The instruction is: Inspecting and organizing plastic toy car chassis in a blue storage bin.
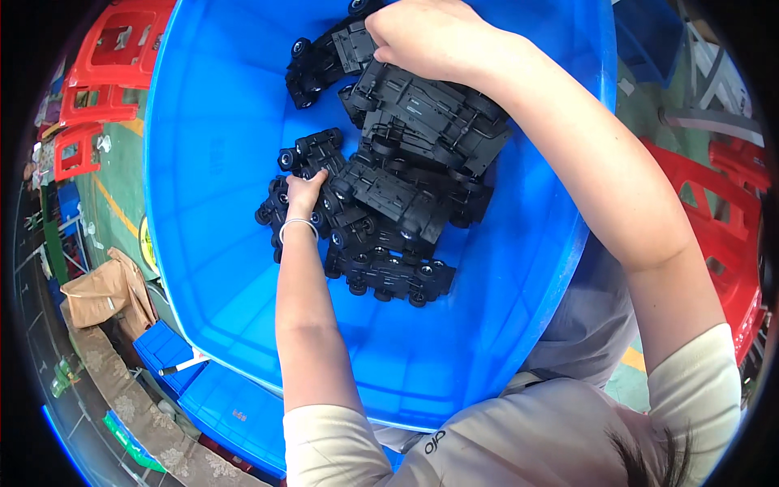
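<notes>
While both arms reach down into the blue bin [203, 268], a heap of black toy-car chassis [398, 195] lies at its bottom, most of them underside up with their small wheels showing. Far left, outside the bin, red plastic crates [114, 49] stand stacked, with a crumpled brown carton [105, 292] and flat blue lids [227, 406] lower down on the floor. The left hand [304, 191], a thin bracelet [298, 223] on its wrist, rests at the left edge of the heap, fingers curled narrowly onto a chassis [312, 150] whose long axis runs slightly up to the right. Below the hand, another chassis [389, 277] lies almost level, long axis left to right. In the middle, several chassis slant from upper left down to lower right, overlapping one another. The right hand [430, 36] is at the top of the heap, fingers closed down on the end of a chassis [324, 57] that points down-left; how firmly it grips cannot be told. To the right, outside the bin, stand more red crates [730, 211].
</notes>
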A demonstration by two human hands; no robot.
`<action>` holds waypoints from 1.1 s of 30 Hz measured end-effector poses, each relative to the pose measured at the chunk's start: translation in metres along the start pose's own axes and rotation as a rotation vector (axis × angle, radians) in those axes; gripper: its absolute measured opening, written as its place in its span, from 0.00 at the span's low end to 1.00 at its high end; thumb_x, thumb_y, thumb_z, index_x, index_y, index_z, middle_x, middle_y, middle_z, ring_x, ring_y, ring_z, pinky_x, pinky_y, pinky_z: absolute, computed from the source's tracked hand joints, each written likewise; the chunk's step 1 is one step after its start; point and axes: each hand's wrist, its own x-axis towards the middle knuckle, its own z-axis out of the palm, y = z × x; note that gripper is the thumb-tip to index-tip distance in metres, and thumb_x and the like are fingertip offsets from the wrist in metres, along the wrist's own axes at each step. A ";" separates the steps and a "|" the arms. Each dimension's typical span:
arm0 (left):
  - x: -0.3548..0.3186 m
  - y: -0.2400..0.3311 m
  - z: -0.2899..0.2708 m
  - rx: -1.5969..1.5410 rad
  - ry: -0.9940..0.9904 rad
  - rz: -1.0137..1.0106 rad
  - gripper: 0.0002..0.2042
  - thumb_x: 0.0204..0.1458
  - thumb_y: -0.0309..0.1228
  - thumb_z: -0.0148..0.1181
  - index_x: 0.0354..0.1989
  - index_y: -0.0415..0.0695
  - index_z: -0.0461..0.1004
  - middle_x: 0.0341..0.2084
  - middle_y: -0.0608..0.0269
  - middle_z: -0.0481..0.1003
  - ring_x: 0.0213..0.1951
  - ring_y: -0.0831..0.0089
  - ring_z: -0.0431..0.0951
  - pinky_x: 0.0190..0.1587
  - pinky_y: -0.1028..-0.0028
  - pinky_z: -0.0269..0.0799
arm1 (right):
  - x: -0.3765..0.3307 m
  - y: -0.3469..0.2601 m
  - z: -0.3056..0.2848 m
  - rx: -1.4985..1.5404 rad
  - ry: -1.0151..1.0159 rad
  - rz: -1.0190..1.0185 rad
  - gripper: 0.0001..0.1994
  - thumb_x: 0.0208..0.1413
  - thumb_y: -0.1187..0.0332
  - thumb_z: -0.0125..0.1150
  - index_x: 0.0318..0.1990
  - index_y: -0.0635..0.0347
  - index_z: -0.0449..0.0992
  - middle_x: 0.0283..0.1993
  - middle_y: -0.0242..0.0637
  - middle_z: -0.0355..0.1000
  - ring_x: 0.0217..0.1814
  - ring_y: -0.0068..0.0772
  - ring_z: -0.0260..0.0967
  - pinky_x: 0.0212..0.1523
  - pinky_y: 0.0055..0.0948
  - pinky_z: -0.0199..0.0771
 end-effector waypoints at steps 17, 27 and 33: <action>-0.168 0.065 0.095 0.048 0.211 -0.142 0.40 0.32 0.50 0.56 0.44 0.28 0.50 0.40 0.40 0.57 0.44 0.51 0.57 0.46 0.65 0.54 | -0.006 -0.004 -0.009 0.062 -0.051 -0.030 0.09 0.39 0.68 0.50 0.25 0.65 0.70 0.29 0.47 0.67 0.34 0.42 0.65 0.33 0.33 0.65; -0.156 0.076 0.103 -0.199 0.134 -0.260 0.47 0.28 0.45 0.63 0.50 0.33 0.38 0.44 0.38 0.55 0.50 0.49 0.51 0.49 0.64 0.53 | -0.010 -0.001 -0.009 0.070 -0.111 -0.072 0.09 0.38 0.69 0.49 0.23 0.66 0.71 0.26 0.47 0.68 0.32 0.42 0.66 0.32 0.33 0.65; -0.159 0.052 0.081 -0.299 0.094 -0.197 0.23 0.37 0.25 0.49 0.43 0.35 0.50 0.35 0.40 0.64 0.39 0.49 0.65 0.43 0.65 0.58 | -0.029 -0.038 -0.007 -0.162 -0.055 -0.219 0.08 0.39 0.70 0.49 0.23 0.65 0.71 0.25 0.48 0.67 0.29 0.43 0.65 0.30 0.33 0.64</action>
